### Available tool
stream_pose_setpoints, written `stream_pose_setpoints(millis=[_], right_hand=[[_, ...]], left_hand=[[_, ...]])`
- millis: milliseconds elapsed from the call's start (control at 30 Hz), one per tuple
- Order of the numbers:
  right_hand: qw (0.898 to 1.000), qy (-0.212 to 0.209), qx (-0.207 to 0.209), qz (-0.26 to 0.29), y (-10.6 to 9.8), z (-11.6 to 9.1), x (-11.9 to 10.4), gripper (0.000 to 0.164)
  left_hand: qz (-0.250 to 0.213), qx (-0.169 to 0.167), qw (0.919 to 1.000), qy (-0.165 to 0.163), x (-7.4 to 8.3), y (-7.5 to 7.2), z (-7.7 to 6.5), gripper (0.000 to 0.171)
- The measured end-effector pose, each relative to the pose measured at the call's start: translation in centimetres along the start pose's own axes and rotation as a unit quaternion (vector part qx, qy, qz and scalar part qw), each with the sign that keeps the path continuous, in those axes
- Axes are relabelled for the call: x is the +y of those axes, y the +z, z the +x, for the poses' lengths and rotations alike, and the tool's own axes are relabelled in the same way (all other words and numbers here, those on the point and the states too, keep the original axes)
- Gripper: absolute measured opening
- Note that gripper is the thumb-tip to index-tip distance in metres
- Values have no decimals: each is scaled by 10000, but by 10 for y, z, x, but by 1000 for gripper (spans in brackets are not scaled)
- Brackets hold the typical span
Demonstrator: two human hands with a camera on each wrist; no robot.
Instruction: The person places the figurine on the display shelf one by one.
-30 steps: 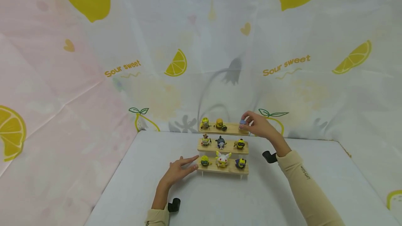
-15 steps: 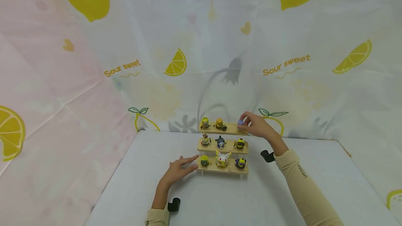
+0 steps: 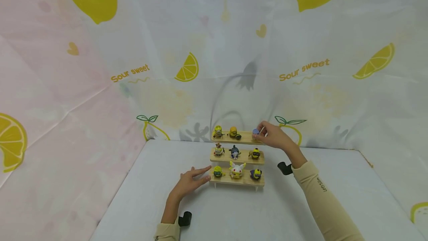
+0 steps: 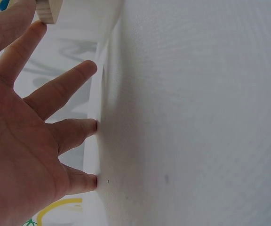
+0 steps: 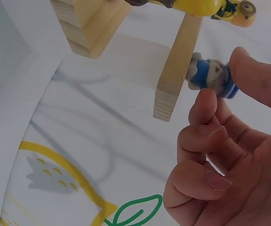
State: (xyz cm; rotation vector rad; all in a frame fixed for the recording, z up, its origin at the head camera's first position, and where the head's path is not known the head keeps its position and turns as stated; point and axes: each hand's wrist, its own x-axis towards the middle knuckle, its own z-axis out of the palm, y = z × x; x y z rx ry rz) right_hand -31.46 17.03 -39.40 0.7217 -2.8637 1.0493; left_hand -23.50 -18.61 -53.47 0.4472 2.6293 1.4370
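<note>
A three-tier wooden display stand holds several small figurines. At the right end of its top tier is a little bear-like figurine in blue with a blue hat, its feet at the board. My right hand pinches this figurine between thumb and fingers; the other fingers curl loosely in the right wrist view. Beside the bottom tier, my left hand is spread, its index fingertip at the stand's left end. Its lower fingertips rest on the white table surface.
Two yellow figurines share the top tier. On the middle tier a dark-hooded figurine stands between two others. Below it sits a white long-eared figurine. A lemon-print cloth hangs behind the table.
My right hand has moved slightly left along the top tier with the blue-hatted figurine, then dipped a little. My left hand has stayed in place.
</note>
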Motion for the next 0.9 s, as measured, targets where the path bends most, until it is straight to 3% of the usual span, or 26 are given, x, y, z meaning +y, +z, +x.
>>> stream_pose_setpoints(millis=[500, 733, 900], right_hand=[[9998, 51, 186, 35, -11, -14, -1, 32], [9968, -416, 597, -319, -21, -47, 9, 20], [9893, -588, 908, -983, -12, -79, 25, 35]], left_hand=[[147, 59, 9999, -33, -4, -1, 0, 45], [153, -33, 9998, 87, -3, -4, 3, 46], [473, 59, 9987, -196, 1, -4, 0, 50]])
